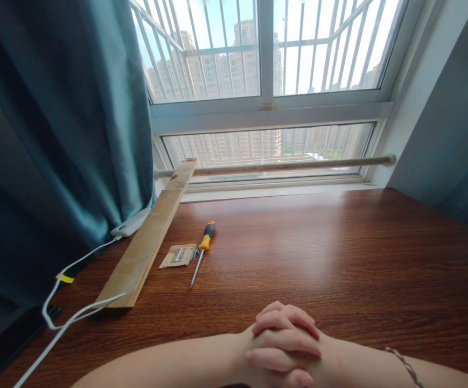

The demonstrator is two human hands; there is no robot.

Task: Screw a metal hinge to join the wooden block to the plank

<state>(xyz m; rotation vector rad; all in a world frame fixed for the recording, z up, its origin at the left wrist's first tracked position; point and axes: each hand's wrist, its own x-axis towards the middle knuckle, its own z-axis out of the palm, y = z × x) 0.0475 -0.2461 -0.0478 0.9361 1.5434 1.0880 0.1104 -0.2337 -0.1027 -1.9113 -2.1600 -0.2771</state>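
On your far left hangs a blue-green curtain. Below it, a white cable with a yellow tag runs over the wood-grain counter from a white power bank at the curtain's hem, then bends double over the near end of a long tan strip. You have that strip lying slantwise just beside the power bank, its far end reaching toward the window; whether it is wood or cardboard, you cannot tell.

Right of the strip sits a small tan packet with metal pieces showing in its middle. Small screws lie between it and your screwdriver, which rests flat on the counter, black-and-yellow handle toward the window, tip toward you.

Nearer you, and right of the screwdriver, your left hand and right hand are clasped together, fingers interlaced. Each grip is closed around the other hand, and you have hold of none of the tools or parts; the screwdriver is well apart from your fingers. A thin bracelet circles your right wrist. Beyond the counter, a pale rail crosses before the window.
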